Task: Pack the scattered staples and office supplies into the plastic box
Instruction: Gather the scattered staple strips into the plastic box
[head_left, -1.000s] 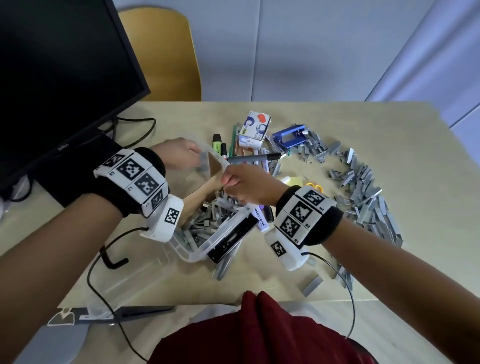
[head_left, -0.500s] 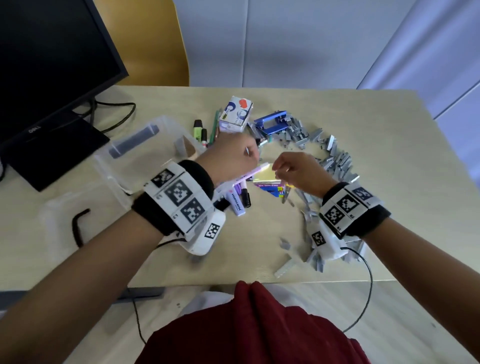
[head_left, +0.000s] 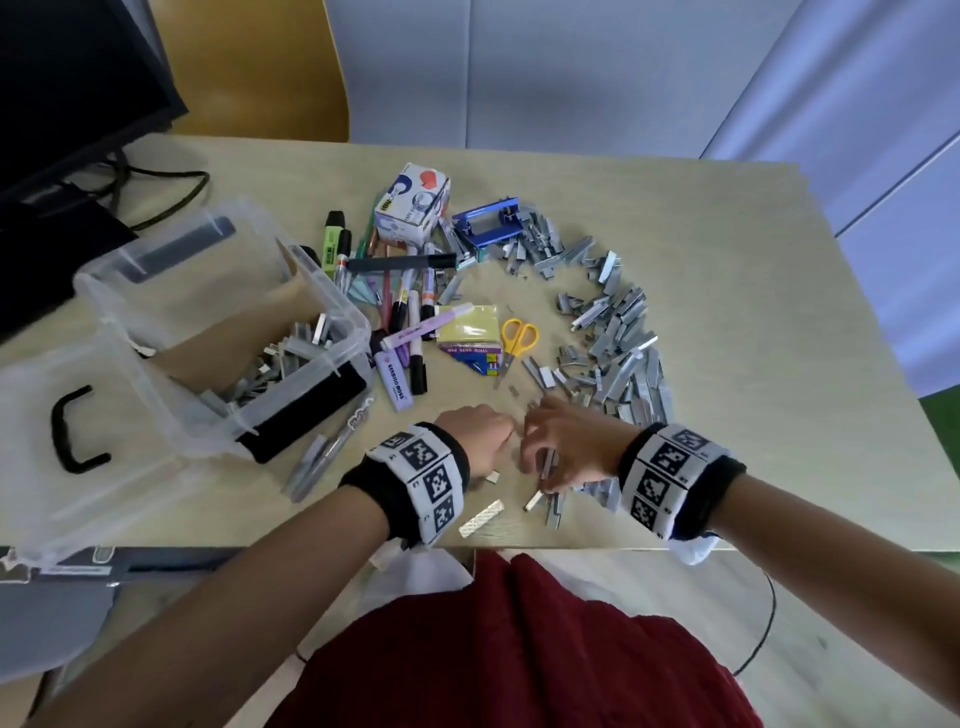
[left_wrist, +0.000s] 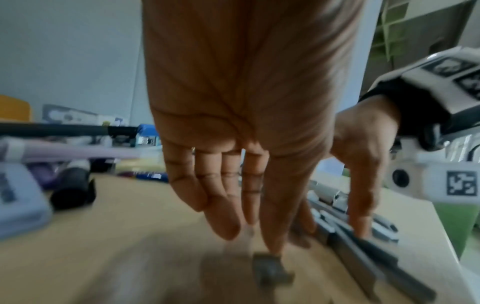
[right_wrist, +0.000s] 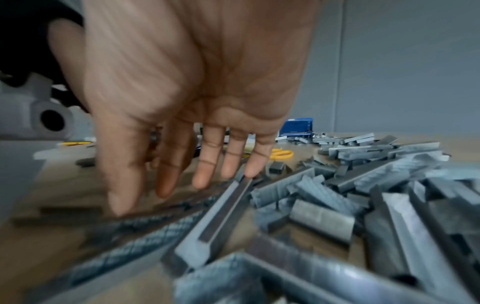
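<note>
From the head view, the job looks only partly done: the plastic box sits at the middle left of the frame on the bench, open, with a small heap of staples in it, but a big curved pile of staples lies at the middle right, too many to count. Also left out are one pair of yellow scissors, one small card box, and a bunch of pens and markers. In the left wrist view, the left hand has straight fingers, holding nothing. In the right wrist view, the right hand has loose, spread fingers resting on staple strips, gripping none.
</note>
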